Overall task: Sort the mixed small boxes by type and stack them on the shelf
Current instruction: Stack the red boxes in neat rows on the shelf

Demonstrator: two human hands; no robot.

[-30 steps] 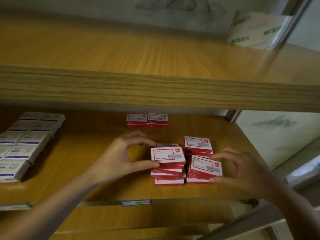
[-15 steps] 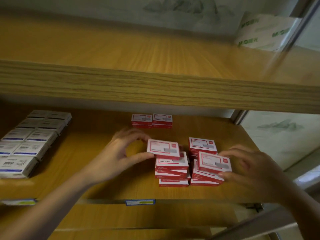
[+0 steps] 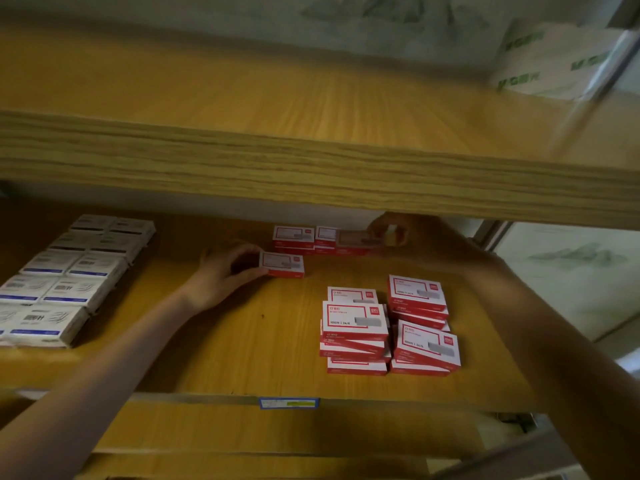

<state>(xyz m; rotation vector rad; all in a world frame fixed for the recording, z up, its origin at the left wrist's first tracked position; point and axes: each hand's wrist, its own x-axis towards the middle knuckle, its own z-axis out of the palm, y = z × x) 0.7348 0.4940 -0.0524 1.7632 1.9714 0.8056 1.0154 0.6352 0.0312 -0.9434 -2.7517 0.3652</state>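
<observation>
On the wooden shelf [image 3: 263, 348], my left hand [image 3: 221, 271] grips a red-and-white small box [image 3: 282, 265] by its left end, just in front of a row of the same red boxes [image 3: 294, 235] at the back. My right hand [image 3: 391, 230] reaches to the back, blurred, and holds another red box [image 3: 353, 239] at the right end of that row. An untidy pile of red boxes [image 3: 391, 327] sits nearer the shelf's front right. White-and-blue boxes [image 3: 69, 275] lie in neat rows at the left.
The upper shelf board [image 3: 311, 168] overhangs and hides part of my right hand. A white package with green print [image 3: 550, 60] stands on the upper shelf at the right. A blue label [image 3: 289, 403] is on the shelf's front edge.
Both hands have left the front pile, each carrying a red box to the back of the shelf. The left box now sits by the back row; the right hand is at the row's right end.
</observation>
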